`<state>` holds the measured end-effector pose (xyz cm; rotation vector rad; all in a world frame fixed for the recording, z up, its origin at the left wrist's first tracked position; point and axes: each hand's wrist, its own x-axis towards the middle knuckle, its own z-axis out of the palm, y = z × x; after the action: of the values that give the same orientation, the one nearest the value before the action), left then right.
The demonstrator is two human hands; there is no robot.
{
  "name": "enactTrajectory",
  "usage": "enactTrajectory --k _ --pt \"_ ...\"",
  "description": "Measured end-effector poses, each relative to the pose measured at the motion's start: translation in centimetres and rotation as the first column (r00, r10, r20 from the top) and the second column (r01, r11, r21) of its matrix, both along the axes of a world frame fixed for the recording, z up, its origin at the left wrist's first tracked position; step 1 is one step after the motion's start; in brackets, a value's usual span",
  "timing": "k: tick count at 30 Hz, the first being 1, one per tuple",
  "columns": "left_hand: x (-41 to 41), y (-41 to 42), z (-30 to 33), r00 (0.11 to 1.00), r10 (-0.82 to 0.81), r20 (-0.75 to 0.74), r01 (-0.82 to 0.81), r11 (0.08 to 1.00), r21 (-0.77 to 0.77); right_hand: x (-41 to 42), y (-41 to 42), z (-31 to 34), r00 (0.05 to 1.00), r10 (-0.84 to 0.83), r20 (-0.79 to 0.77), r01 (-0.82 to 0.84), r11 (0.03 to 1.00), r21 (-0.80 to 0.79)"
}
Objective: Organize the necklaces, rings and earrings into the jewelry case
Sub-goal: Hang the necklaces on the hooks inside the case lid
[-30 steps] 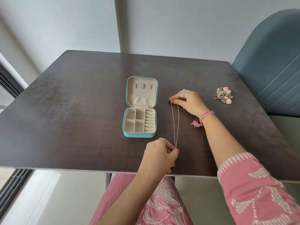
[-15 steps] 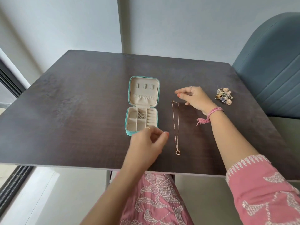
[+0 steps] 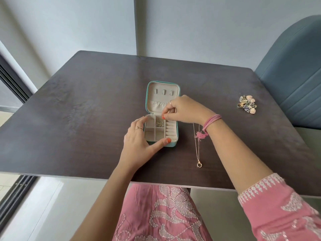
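Pink embroidered cloth fills the bottom of the frame, a lap at centre and a sleeve at lower right. Above it runs the near edge of the dark table.

On the table right of centre lies a thin necklace, stretched up and down the frame, its ring pendant at the near end and its far end hidden under the right wrist, which wears a pink thread band with a tassel.

Left of the necklace, at mid-frame, sits the open teal case, its pale tray split into small compartments with ring rolls along the right side. A silver chain lies bunched in the far middle compartment. The left hand rests against the case's left side, its fingers straight and spread, thumb laid along the near wall, fingertips at the far left corner; it grips nothing.

The right hand hovers over the tray's far right corner, its fingers curled with thumb and forefinger pinched together just above the chain; whether they hold anything I cannot tell.

Behind stands the lid, lined, with three tabs and a gathered pocket.

At right, well apart, a heap of rings and earrings sits near a blue chair.
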<state>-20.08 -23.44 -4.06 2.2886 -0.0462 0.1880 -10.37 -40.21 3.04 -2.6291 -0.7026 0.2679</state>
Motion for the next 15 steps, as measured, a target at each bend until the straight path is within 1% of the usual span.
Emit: enactTrajectory --k 5,7,9,15 --pt "0.1 0.2 -0.3 1.000 -0.007 0.020 0.007 1.000 0.021 0.2 2.2 0.0 0.997 0.017 0.075 -0.004 0.984 -0.180" --pt "0.2 0.1 -0.4 1.000 -0.005 0.024 0.004 1.000 0.013 0.1 2.9 -0.3 0.992 -0.001 0.128 0.037 0.959 -0.281" --pt "0.2 0.2 -0.6 1.000 -0.004 0.027 0.004 1.000 0.014 -0.2 3.6 -0.6 0.983 -0.022 0.183 0.085 0.935 -0.345" --pt "0.2 0.2 -0.8 0.999 -0.002 0.035 0.001 1.000 0.024 -0.7 4.3 -0.7 0.965 -0.002 0.264 0.114 0.905 -0.411"
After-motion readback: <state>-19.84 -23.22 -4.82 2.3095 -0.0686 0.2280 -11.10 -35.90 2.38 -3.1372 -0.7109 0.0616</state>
